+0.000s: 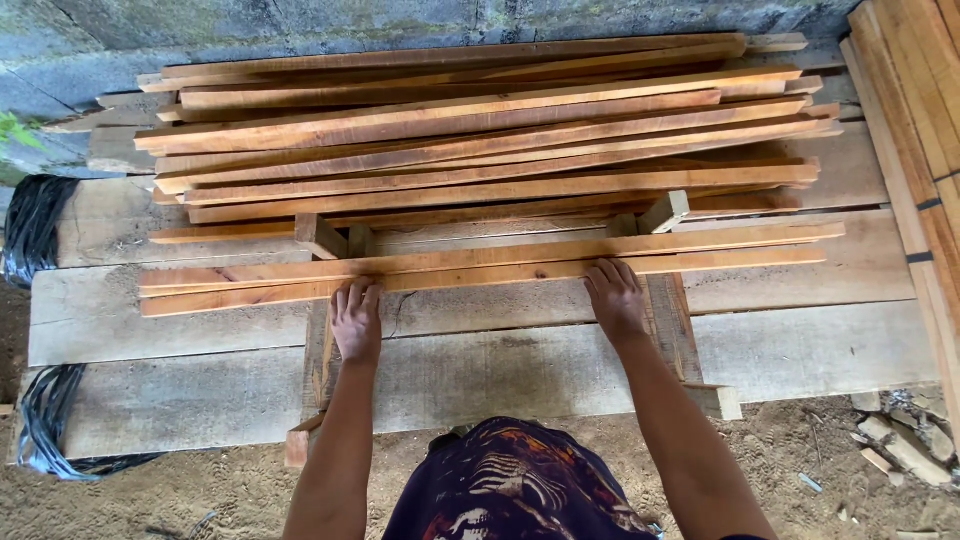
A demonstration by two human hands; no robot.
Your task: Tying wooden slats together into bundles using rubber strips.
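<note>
My left hand and my right hand both rest palm-down with their fingertips on the nearest long reddish wood strip, which lies crosswise on two short wooden spacer blocks. A second strip lies touching it just beyond. Behind them a tall stack of similar thin planks is piled in layers. The fingers lie flat on the wood rather than wrapped around it.
Wide grey boards lie underneath as a base. More planks lean at the right edge. Black plastic sheeting hangs at the left. A concrete wall stands behind; sandy ground with rubble is at the front.
</note>
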